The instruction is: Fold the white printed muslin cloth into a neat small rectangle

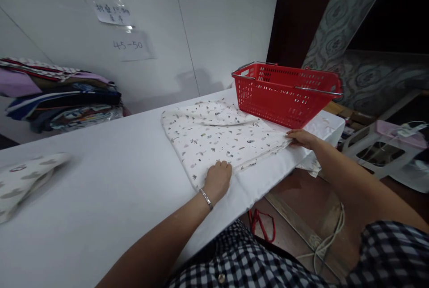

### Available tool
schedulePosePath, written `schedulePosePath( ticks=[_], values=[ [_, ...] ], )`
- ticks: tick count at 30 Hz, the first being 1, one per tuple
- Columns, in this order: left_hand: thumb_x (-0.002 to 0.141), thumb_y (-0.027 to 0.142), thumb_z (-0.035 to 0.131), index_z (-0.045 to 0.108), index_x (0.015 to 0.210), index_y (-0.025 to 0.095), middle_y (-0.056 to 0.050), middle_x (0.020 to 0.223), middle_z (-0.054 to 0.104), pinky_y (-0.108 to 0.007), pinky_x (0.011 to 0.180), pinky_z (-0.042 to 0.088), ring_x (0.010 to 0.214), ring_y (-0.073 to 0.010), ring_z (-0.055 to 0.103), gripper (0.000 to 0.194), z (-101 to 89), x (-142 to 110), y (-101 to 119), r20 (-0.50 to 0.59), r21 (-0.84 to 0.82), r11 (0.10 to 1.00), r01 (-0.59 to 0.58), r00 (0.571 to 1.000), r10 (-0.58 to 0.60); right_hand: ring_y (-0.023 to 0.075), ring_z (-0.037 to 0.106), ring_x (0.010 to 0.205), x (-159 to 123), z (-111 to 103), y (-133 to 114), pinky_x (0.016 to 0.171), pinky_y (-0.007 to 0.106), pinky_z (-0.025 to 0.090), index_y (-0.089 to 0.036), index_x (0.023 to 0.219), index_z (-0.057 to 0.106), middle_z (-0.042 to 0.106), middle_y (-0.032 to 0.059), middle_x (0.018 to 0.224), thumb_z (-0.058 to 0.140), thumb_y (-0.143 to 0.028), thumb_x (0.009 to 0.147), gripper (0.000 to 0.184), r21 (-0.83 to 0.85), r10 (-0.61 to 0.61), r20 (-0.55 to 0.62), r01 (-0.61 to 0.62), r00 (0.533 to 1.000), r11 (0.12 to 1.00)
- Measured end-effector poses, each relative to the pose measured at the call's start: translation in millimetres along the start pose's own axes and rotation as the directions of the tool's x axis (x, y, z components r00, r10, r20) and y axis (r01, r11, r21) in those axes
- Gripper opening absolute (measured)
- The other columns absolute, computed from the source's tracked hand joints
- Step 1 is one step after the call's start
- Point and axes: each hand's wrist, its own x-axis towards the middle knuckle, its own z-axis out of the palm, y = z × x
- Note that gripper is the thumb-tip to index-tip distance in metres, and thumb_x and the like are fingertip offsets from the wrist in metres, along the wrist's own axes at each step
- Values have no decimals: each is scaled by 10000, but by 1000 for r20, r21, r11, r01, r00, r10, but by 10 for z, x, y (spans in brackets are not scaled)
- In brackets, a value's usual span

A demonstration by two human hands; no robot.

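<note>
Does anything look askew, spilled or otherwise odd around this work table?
No spill or damage shows. The printed cloth has a raised wrinkle across its far part, so it isn't lying flat. On the floor beside the table, a pale cord lies in loose loops, untidy underfoot. The upper wall sign hangs tilted.

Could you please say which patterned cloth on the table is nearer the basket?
The small-motif cloth, under the left hand; the large-motif cloth lies far left.

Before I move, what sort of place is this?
Probably a small folding or packing room for cloth goods: a printed cloth spread on a long table, a red basket, and piled fabrics by the wall.
</note>
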Motion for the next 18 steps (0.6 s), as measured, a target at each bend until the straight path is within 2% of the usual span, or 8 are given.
schedulePosePath(
  ticks=[3, 5, 10, 13, 18],
  values=[
    [827, 35, 387, 558, 1014, 117, -115, 978, 567, -344, 678, 442, 919, -242, 519, 267, -43, 15, 15, 32, 24, 999, -33, 999, 32, 79, 508, 463, -4, -3, 6, 497, 197, 509, -191, 831, 534, 535, -49, 564, 653, -201, 744, 148, 36, 29, -6, -29, 1000, 999],
    [844, 44, 380, 553, 1009, 130, -108, 990, 562, -340, 685, 446, 922, -232, 514, 254, -49, -9, 7, 11, 19, 997, -69, 998, 69, 74, 504, 460, -9, -17, 7, 515, 200, 515, -200, 843, 524, 526, -63, 567, 631, -173, 751, 143, 56, 38, -12, -37, 999, 998],
    [866, 58, 381, 552, 1019, 155, -88, 1012, 566, -344, 725, 444, 939, -220, 504, 250, 73, -135, -1, -26, 6, 985, -173, 985, 173, 89, 511, 457, -1, -15, 41, 474, 198, 495, -186, 848, 539, 529, -59, 542, 634, -168, 731, 151, 24, 73, -13, -73, 997, 997],
    [864, 62, 392, 550, 1029, 169, -79, 1011, 564, -345, 728, 437, 947, -222, 498, 253, 129, -173, 12, -60, -1, 989, -147, 987, 147, 94, 515, 461, 16, 4, 54, 480, 206, 500, -186, 852, 548, 537, -58, 548, 643, -181, 726, 158, -2, 81, -20, -81, 996, 997],
    [838, 31, 395, 546, 1056, 178, -74, 1015, 558, -347, 739, 420, 949, -223, 495, 303, 101, -214, 20, -81, -26, 996, -88, 993, 86, 112, 554, 520, 23, -6, 56, 533, 219, 526, -191, 852, 549, 561, -39, 576, 628, -205, 749, 131, -41, 78, -11, -78, 997, 996]
  ],
)
